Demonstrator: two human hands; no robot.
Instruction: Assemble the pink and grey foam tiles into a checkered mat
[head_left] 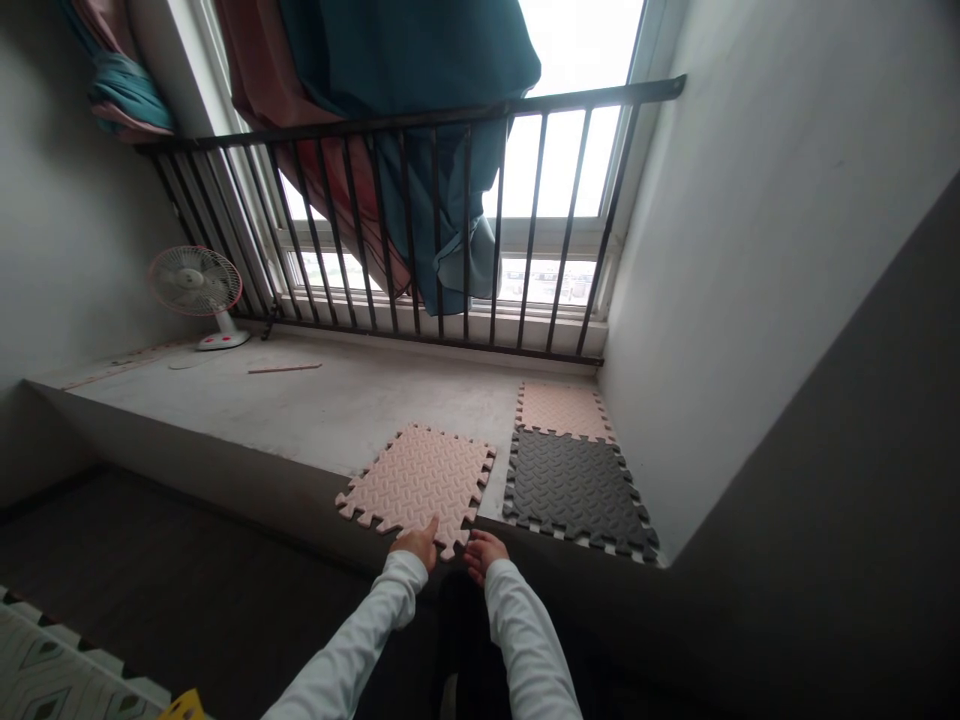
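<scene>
My left hand (417,543) grips the near edge of a pink foam puzzle mat tile (424,475), thumb on top and the other fingers underneath. The tile juts out over the front edge of the window ledge, its far part above the ledge. Just right of its near corner is my right hand (485,553), fingers apart and slightly curled; whether they touch the tile I cannot tell. On the ledge's right end lies a dark grey foam tile (576,488), with another pink foam tile (564,410) behind it, their edges meeting.
The pale window ledge (285,415) runs across, with a black railing (420,345) along its back and curtains (420,60) hanging behind. A white fan (196,285) stands at the left end, a thin strip (285,369) nearby. A slanted wall (720,300) bounds the right.
</scene>
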